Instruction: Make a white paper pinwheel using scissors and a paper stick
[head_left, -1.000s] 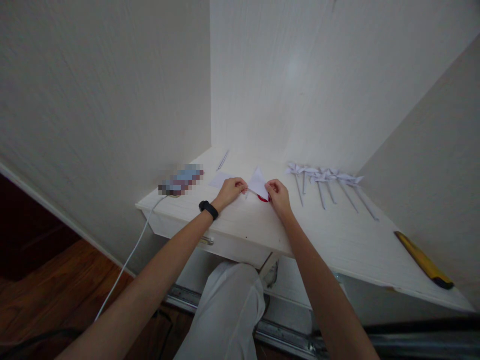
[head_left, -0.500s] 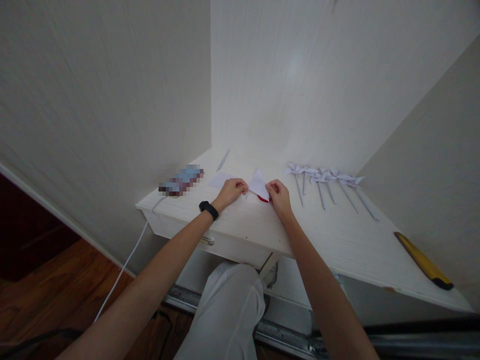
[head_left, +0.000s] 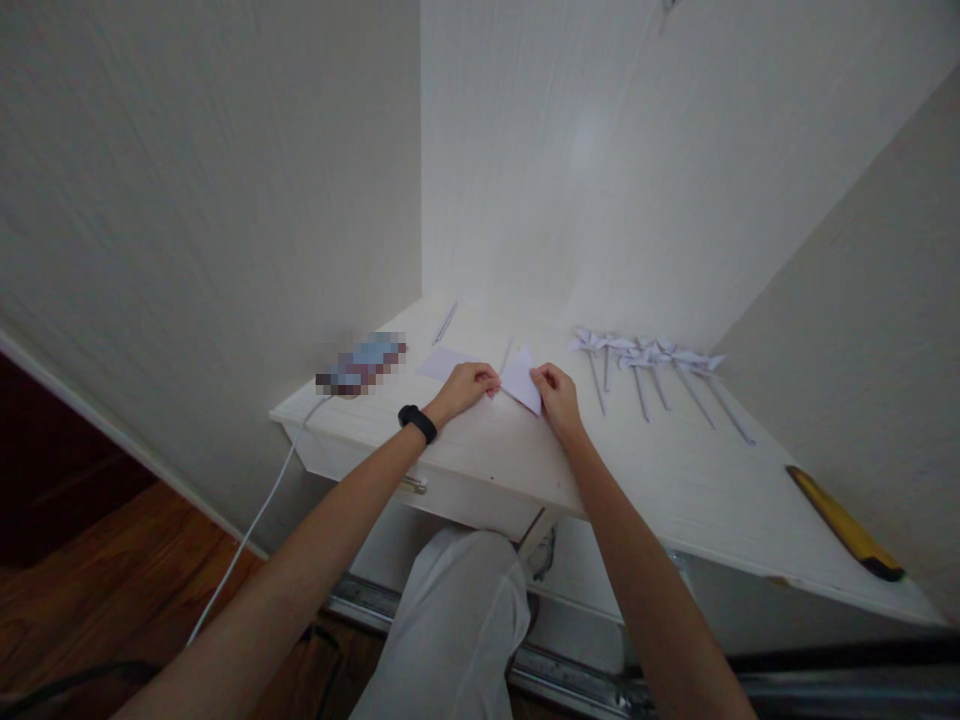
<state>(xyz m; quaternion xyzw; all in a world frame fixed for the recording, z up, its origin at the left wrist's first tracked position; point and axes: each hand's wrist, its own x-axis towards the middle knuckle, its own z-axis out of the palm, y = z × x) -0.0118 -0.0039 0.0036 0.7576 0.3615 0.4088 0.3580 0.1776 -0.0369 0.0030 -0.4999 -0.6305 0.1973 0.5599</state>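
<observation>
Between my hands is a folded sheet of white paper, with a pointed shape facing the wall. My left hand pinches its left corner; a black band circles that wrist. On the opposite side, my right hand grips the right edge between thumb and fingers. Another flat piece of white paper lies just left of my left hand, partly behind it. Several white paper pinwheels on thin sticks rest in a row to the right.
A thin stick or two lie near the back corner of the white table. A blurred-out phone-like device with a white cable sits at the left. A yellow and black tool lies along the right edge.
The folded paper has tilted and turned between my hands, and the red thing seen under it is now covered. Both hands keep their hold with only a slight shift.
</observation>
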